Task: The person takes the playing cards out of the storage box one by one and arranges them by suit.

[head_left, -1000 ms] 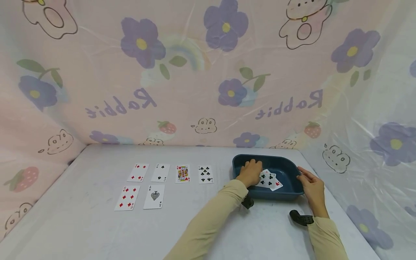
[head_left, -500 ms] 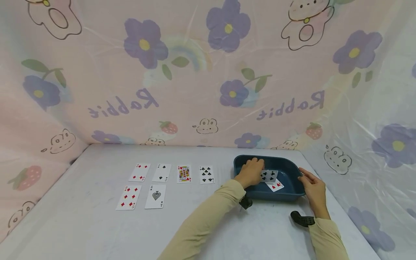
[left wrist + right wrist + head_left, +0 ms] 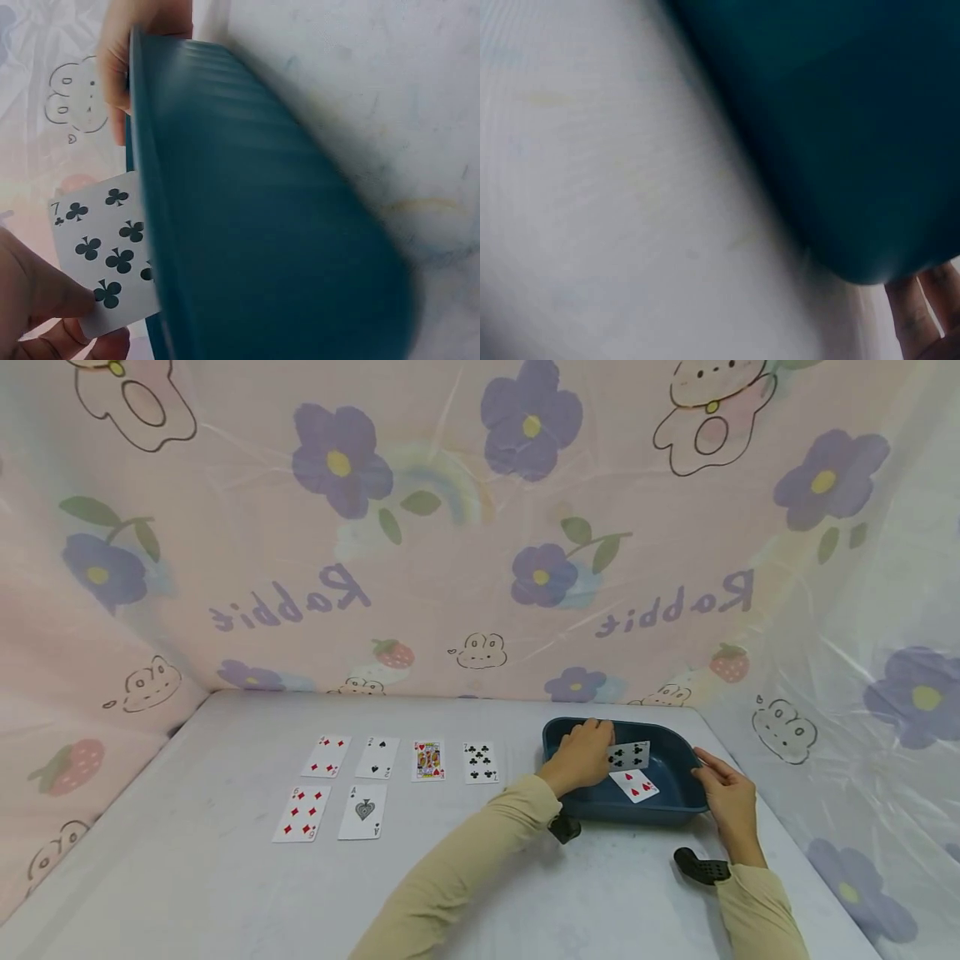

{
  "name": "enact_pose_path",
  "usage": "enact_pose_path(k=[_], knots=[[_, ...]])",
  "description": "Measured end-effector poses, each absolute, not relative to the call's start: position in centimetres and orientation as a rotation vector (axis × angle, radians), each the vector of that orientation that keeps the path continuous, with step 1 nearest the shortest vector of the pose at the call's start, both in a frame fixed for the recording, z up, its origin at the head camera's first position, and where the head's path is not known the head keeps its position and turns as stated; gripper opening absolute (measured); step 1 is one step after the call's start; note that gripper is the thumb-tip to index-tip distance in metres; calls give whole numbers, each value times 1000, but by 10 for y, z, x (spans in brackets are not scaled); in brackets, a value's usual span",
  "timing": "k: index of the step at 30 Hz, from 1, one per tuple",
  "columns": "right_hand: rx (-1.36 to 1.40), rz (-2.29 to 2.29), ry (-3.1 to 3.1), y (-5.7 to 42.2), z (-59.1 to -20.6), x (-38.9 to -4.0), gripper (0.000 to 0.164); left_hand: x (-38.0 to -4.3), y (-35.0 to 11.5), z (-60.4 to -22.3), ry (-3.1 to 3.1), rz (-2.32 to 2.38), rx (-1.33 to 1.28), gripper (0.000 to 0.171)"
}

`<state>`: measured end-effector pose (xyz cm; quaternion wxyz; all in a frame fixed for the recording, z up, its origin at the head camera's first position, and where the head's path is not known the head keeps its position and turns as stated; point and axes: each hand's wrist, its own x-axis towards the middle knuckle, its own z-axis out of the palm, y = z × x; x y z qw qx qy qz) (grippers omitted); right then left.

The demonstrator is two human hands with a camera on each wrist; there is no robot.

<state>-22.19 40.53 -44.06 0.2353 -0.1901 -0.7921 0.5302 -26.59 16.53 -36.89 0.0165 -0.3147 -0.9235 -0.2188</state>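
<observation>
My left hand (image 3: 581, 756) pinches a seven of clubs playing card (image 3: 112, 240) between thumb and fingers. The card is tilted up inside a dark blue plastic tub (image 3: 630, 815). Below it, a hearts playing card (image 3: 636, 786) lies face up on the tub's floor. At the tub's right end, my right hand (image 3: 731, 797) grips the rim. In the right wrist view, only some fingers (image 3: 915, 319) show, against the tub's outer wall.
Left of the tub lie two rows of face-up cards. Behind are a diamonds card (image 3: 326, 757), a two of spades (image 3: 377, 758), a king (image 3: 428, 762) and a clubs card (image 3: 480, 763). In front are a six of diamonds (image 3: 302, 814) and an ace of spades (image 3: 363, 812).
The left hand has lifted the clubs card off the hearts card, tilting it up and slightly away, so more of the hearts card shows. The right hand stays at the rim.
</observation>
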Motion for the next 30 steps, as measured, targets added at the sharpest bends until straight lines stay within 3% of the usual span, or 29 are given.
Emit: enact_pose_path(k=[13,30], knots=[[-516,1452,-2169,406,-441,-222,40,-266,150,-364,-2688,-1207,-1069,16],[-493,1461,-2156,406,-441,-223,40,-267,126,-365,-2612,-1756,-854,8]])
